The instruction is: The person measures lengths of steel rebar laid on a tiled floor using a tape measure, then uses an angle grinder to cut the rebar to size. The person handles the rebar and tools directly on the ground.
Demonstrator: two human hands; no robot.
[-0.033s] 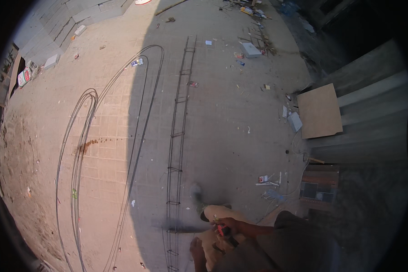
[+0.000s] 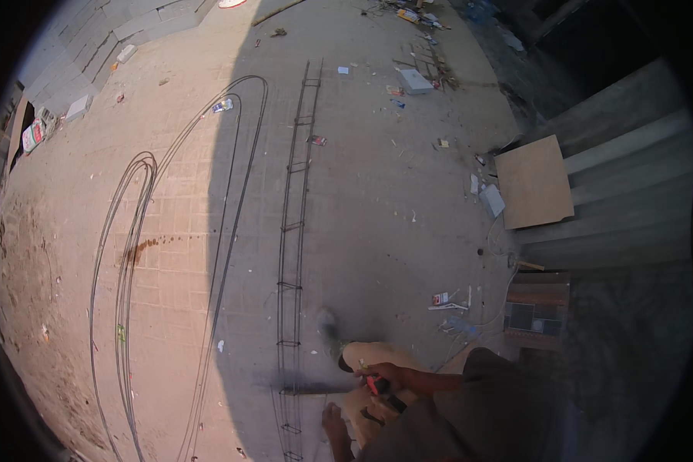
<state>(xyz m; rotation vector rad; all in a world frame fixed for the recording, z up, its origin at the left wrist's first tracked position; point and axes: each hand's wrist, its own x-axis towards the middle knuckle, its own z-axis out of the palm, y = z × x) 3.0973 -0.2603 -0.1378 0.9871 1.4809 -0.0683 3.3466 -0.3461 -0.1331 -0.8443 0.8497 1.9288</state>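
A ladder-like metal frame [image 2: 289, 286] lies on the ground [image 2: 377, 231], its near end cut off, beside the left hand [image 2: 333, 423], whose grip cannot be told, while the right hand [image 2: 390, 374] grasps a partly hidden red object [image 2: 375, 383].

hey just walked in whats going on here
The person's right hand holds a small red and black object near their legs; exactly what it is, I can't tell. The left hand is beside the legs, its grip unclear. A ladder-like metal frame lies on the ground, with long bent rods farther left.
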